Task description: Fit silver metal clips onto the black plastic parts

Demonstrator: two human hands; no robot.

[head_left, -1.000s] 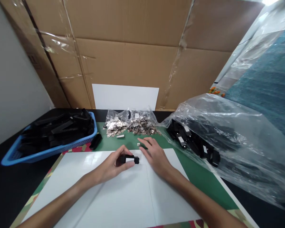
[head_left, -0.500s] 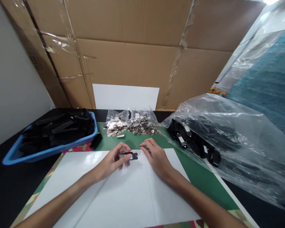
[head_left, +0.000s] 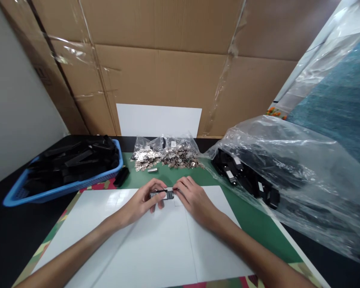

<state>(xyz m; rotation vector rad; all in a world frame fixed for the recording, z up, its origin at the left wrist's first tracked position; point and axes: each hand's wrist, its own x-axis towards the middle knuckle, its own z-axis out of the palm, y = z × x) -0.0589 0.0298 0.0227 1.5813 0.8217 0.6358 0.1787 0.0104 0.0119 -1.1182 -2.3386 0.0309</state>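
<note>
My left hand [head_left: 142,202] pinches a small black plastic part [head_left: 163,195] just above the white sheet [head_left: 144,244]. My right hand [head_left: 193,198] has its fingertips bunched at the part's right end, touching it; a tiny piece may sit between them, too small to make out. Behind the hands lie two clear bags of small shiny metal pieces [head_left: 168,155] and a short metal pin [head_left: 152,170] on the green mat [head_left: 252,222].
A blue basket [head_left: 60,188] full of black parts stands at the left, with one loose black part [head_left: 121,177] beside it. A large clear plastic bag [head_left: 288,176] holding black parts fills the right. Cardboard boxes [head_left: 168,68] and a white board [head_left: 159,120] stand behind.
My right hand left the mat near the small metal piece and closed in on the black part's right end. My left hand turned the part and lifted it slightly.
</note>
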